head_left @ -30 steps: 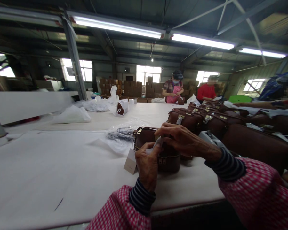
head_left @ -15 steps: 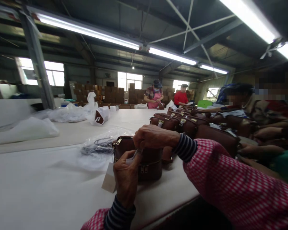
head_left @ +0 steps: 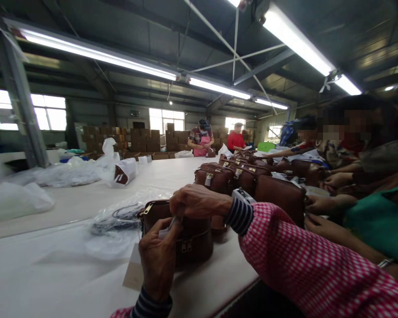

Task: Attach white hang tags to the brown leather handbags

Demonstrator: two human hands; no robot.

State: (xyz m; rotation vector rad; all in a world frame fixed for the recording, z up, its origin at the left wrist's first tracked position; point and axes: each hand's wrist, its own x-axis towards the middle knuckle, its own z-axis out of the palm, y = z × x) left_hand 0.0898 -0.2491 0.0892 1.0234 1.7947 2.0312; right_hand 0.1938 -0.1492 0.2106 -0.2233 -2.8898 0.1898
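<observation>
A dark brown bag [head_left: 195, 240] with gold zipper pulls stands upright on the white table [head_left: 69, 274]. In front of its left part, my left hand [head_left: 159, 251] pinches a small pale piece [head_left: 164, 233] between thumb and fingers. My right hand [head_left: 199, 201] is closed just above, its fingertips meeting the upper end of that piece; exactly what they grip is too small to tell. A cream card tag [head_left: 133, 269] hangs beside the bag, left of my left wrist.
Clear plastic with dark cords [head_left: 116, 221] lies left of the bag. Many brown bags [head_left: 278, 194] crowd the right side, where other people's hands [head_left: 331, 201] work. Plastic wrapping [head_left: 69, 172] and a wrapped bag [head_left: 126, 171] lie farther back.
The view has turned rightward, so the bag and both hands appear farther left and slightly lower. My hands keep nearly the same pose. A grey-white item now shows behind my right wrist.
</observation>
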